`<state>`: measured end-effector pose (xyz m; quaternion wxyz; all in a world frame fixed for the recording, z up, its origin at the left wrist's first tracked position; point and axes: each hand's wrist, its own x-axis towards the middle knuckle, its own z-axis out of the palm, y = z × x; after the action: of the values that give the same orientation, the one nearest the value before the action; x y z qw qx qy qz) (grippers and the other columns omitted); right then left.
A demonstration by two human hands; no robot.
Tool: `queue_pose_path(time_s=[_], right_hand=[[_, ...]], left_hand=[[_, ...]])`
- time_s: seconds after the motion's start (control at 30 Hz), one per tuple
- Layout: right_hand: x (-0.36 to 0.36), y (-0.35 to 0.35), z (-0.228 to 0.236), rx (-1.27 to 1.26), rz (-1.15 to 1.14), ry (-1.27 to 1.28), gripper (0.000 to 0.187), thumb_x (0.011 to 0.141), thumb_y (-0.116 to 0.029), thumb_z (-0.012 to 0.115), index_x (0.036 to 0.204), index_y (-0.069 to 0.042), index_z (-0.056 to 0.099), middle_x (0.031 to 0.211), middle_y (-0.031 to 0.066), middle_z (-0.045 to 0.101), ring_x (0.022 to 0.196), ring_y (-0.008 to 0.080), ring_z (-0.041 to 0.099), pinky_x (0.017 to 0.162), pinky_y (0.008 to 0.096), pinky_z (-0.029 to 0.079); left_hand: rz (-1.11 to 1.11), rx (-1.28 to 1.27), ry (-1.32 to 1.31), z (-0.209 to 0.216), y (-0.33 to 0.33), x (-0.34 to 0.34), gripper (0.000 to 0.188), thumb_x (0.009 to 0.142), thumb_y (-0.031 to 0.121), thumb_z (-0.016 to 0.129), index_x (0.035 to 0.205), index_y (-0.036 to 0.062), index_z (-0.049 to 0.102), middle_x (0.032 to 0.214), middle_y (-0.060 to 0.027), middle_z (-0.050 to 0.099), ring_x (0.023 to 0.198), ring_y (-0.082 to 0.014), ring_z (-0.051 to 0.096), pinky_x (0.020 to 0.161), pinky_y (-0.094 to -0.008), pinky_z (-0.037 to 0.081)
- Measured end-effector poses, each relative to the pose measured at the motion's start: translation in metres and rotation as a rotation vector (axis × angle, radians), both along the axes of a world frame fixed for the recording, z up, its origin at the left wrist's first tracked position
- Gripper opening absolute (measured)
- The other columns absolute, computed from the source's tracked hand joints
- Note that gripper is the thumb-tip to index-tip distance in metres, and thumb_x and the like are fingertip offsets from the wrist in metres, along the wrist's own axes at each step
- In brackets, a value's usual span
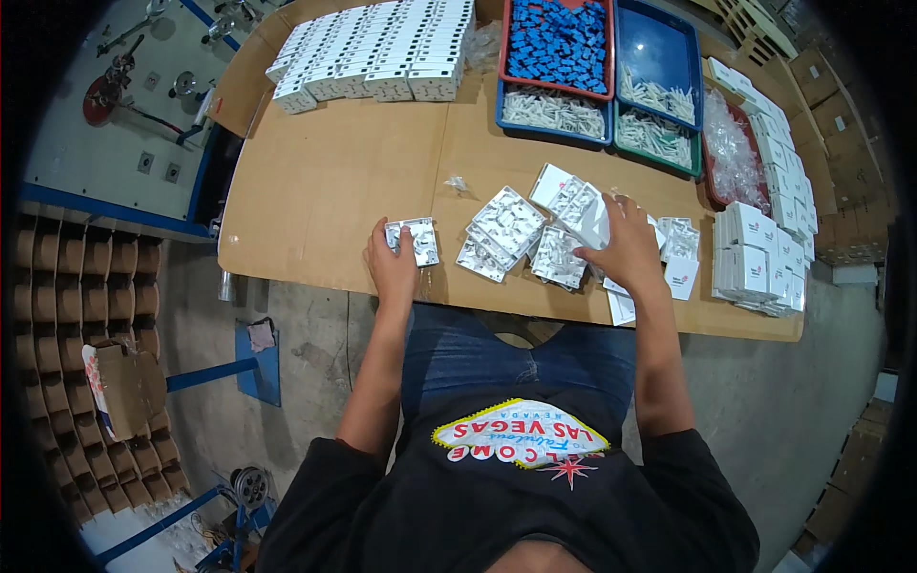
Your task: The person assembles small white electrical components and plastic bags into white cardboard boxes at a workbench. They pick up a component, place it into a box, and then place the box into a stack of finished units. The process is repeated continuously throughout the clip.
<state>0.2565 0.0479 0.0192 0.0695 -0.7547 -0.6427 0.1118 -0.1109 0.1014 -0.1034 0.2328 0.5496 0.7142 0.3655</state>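
My left hand [393,264] is closed round the left side of a small stack of folded printed leaflets [425,242], which lies on the cardboard-covered table. Over the loose pile at the right, my right hand [627,244] grips a white printed packet [586,214] between thumb and fingers. Whether that packet is one piece or several cannot be made out. Beside it spread more folded leaflets [508,222], grey-white with fine print. White cards [680,276] lie partly under and to the right of my right hand.
Rows of small white boxes [382,53] stand at the back left. Trays at the back right hold blue pieces [557,46] and white sticks [554,110]. Nearby are a red tray with clear plastic bags [731,148] and stacked white boxes [755,253]. A clear plastic scrap [458,182] lies mid-table.
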Motion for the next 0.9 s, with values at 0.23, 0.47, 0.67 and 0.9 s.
queue_pose_path(time_s=[0.23,0.47,0.67,0.9], right_hand=[[0.026,0.001,-0.014,0.007,0.069,0.052,0.089,0.069,-0.031,0.094,0.146,-0.007,0.055,0.138,0.0152,0.062,0.13,0.0379,0.055,0.11,0.0484,0.046],[0.047,0.022,0.001,-0.078,0.144,0.145,0.072,0.067,-0.029,0.094,0.126,-0.008,0.059,0.127,0.0151,0.066,0.123,0.0391,0.057,0.105,0.0484,0.048],[0.052,0.03,0.015,0.056,0.191,0.476,0.076,0.068,-0.033,0.097,0.128,-0.006,0.059,0.123,0.015,0.067,0.118,0.0332,0.062,0.102,0.044,0.05],[-0.015,0.039,0.024,0.075,0.244,1.012,0.073,0.078,-0.037,0.095,0.133,-0.006,0.059,0.125,0.0087,0.068,0.119,0.0212,0.062,0.102,0.0401,0.05]], left_hand=[[0.025,0.094,0.286,0.016,-0.007,0.032,0.053,0.099,0.023,0.067,0.148,0.0058,0.055,0.149,-0.0195,0.047,0.139,-0.0376,0.043,0.118,-0.053,0.031],[-0.375,0.335,0.047,0.066,-0.014,0.065,0.046,0.091,0.013,0.074,0.136,0.0072,0.064,0.136,-0.0153,0.059,0.131,-0.0367,0.05,0.114,-0.0485,0.037],[-0.603,0.247,-0.247,0.093,-0.017,0.114,0.055,0.091,0.012,0.079,0.141,0.0029,0.059,0.137,-0.0166,0.061,0.133,-0.0301,0.055,0.113,-0.0413,0.043],[-0.577,-0.061,-1.063,0.1,-0.002,0.169,0.067,0.107,0.033,0.067,0.157,-0.0015,0.04,0.144,-0.0129,0.057,0.125,-0.0211,0.062,0.105,-0.0364,0.051]])
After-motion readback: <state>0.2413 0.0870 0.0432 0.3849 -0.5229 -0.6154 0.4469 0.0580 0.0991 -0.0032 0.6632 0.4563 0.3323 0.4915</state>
